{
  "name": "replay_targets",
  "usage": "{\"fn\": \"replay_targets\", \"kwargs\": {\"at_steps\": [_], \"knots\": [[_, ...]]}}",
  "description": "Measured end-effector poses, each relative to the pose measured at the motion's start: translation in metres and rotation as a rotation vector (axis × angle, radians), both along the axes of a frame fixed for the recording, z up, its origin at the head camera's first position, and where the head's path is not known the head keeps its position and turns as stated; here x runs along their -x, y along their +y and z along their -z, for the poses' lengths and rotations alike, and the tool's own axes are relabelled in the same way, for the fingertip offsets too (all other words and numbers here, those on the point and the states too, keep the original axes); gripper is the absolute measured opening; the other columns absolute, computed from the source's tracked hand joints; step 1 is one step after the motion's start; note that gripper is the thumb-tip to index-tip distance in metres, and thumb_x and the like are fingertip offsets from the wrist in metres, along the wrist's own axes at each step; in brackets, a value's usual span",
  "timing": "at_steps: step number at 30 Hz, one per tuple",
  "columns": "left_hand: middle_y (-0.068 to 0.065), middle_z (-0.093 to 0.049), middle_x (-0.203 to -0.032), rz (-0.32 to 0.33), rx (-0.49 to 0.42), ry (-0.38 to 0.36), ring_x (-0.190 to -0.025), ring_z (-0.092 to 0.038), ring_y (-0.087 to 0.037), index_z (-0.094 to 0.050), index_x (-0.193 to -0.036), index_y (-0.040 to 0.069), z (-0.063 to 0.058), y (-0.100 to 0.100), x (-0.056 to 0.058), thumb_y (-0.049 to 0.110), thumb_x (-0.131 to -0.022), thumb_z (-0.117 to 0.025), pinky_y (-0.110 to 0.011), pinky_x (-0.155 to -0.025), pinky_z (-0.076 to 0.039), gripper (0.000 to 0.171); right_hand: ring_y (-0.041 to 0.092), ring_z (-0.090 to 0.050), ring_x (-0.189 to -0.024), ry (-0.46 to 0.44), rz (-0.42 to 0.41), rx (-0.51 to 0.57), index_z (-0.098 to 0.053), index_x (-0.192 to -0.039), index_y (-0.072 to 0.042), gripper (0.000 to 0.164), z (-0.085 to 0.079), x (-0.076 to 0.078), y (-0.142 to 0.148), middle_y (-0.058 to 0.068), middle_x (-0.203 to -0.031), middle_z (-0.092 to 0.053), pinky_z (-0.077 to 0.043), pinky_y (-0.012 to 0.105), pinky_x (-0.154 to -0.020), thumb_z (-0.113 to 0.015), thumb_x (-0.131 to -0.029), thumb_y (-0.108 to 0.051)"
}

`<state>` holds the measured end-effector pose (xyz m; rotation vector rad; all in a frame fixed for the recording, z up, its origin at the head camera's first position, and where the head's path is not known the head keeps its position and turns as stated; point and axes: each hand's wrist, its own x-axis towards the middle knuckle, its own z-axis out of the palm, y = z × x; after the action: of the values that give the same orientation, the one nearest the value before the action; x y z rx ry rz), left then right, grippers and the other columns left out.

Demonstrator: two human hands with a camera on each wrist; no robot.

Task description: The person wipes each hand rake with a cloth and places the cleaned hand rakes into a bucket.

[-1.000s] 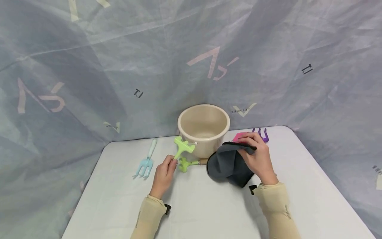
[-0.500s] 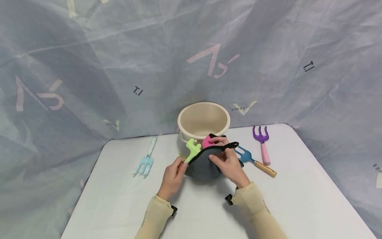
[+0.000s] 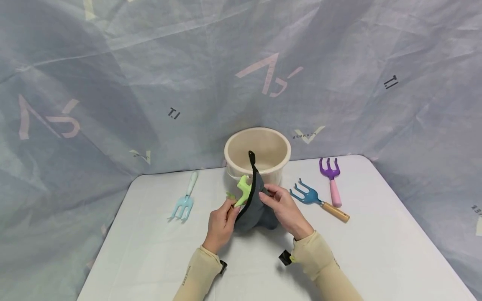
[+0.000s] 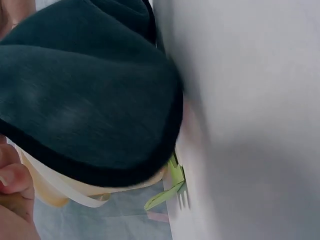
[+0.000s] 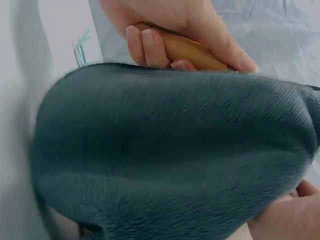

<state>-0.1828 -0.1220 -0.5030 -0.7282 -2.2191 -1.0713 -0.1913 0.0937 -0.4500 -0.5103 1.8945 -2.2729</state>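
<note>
My read: wiping step in hand, the green fork (image 3: 244, 192) worked with the grey cloth (image 3: 257, 211). Both are held up in front of the bucket (image 3: 275, 176), fork head tucked at the cloth's black edge, prongs partly covered.

The left grip (image 3: 220, 225) has fingers curled round the fork's wooden handle, thumb laid along it toward the head; no gap showing. The right grip (image 3: 283, 209) is closed to a pinch, cloth between thumb and fingers.

Next move probably calls for a steady left hold while the cloth wraps the head and follows the prongs. Stubs might snag the fabric.

Materials: cloth is soft, fine-ribbed nap, rounded corner, bound edge, hanging loop standing up before the bucket's mouth. Fork handle smooth, rounded wood; green head smooth, metal or plastic unclear. Bucket glossy beige, round, thick rim.

Outward: another green tool, mostly hidden, at the bucket's front left. Light-blue fork (image 3: 184, 203) left of the bucket. Blue fork (image 3: 309, 195), wooden handle, front right of it; purple fork (image 3: 329, 170), pink handle, farther right. Counter (image 3: 135, 251) is smooth white; creased fabric sheet (image 3: 120, 92) hangs behind the bucket.
</note>
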Motion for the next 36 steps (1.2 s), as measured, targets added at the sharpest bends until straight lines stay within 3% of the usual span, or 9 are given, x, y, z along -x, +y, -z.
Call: {"fn": "replay_targets", "kwargs": {"at_steps": [9,17,24,29,36], "knots": [[0.005,-0.046,-0.059,-0.017,0.027,-0.031,-0.049,-0.034,-0.002,-0.062,-0.100,0.013,0.004,0.001,0.000,0.013,-0.096,-0.059,-0.014,-0.045,-0.027,0.005,0.009,-0.060,-0.082,-0.060,-0.012,0.042,-0.063,-0.109,0.000,0.020,0.002,0.001,0.000,-0.007,-0.088,-0.067,-0.052,0.016,-0.070,-0.062,-0.096,-0.015],[0.005,-0.045,-0.058,-0.004,0.032,0.007,-0.048,-0.034,-0.002,-0.063,-0.100,0.012,0.005,-0.001,0.001,0.011,-0.094,-0.061,-0.014,-0.045,-0.027,0.007,0.008,-0.060,-0.081,-0.105,-0.064,0.097,-0.065,-0.101,-0.008,0.008,0.002,0.002,0.001,-0.007,-0.086,-0.066,-0.052,0.016,-0.069,-0.059,-0.098,-0.011],[0.005,-0.046,-0.059,0.007,0.044,0.022,-0.049,-0.035,-0.002,-0.063,-0.100,0.012,0.007,-0.003,0.002,0.010,-0.093,-0.062,-0.014,-0.045,-0.029,0.008,0.006,-0.057,-0.074,-0.111,-0.063,0.113,-0.065,-0.088,-0.010,0.016,0.005,0.004,0.001,-0.008,-0.078,-0.062,-0.050,0.015,-0.063,-0.057,-0.100,-0.016],[0.003,-0.045,-0.059,0.063,0.026,-0.046,-0.050,-0.036,-0.003,-0.061,-0.097,0.012,0.010,-0.004,0.002,0.010,-0.096,-0.058,-0.015,-0.046,-0.030,0.004,0.007,-0.059,-0.069,-0.124,-0.019,0.105,-0.068,-0.086,-0.012,0.020,0.009,0.004,-0.001,-0.008,-0.074,-0.065,-0.051,0.017,-0.060,-0.056,-0.100,-0.019],[-0.003,-0.046,-0.061,0.221,-0.064,-0.263,-0.053,-0.038,-0.003,-0.054,-0.088,0.009,0.012,-0.004,0.003,0.004,-0.102,-0.046,-0.018,-0.048,-0.035,0.017,0.008,-0.063,-0.071,-0.174,0.016,0.088,-0.071,-0.088,-0.014,0.025,0.014,0.008,-0.003,-0.008,-0.077,-0.069,-0.054,0.019,-0.063,-0.054,-0.101,-0.027]]}}
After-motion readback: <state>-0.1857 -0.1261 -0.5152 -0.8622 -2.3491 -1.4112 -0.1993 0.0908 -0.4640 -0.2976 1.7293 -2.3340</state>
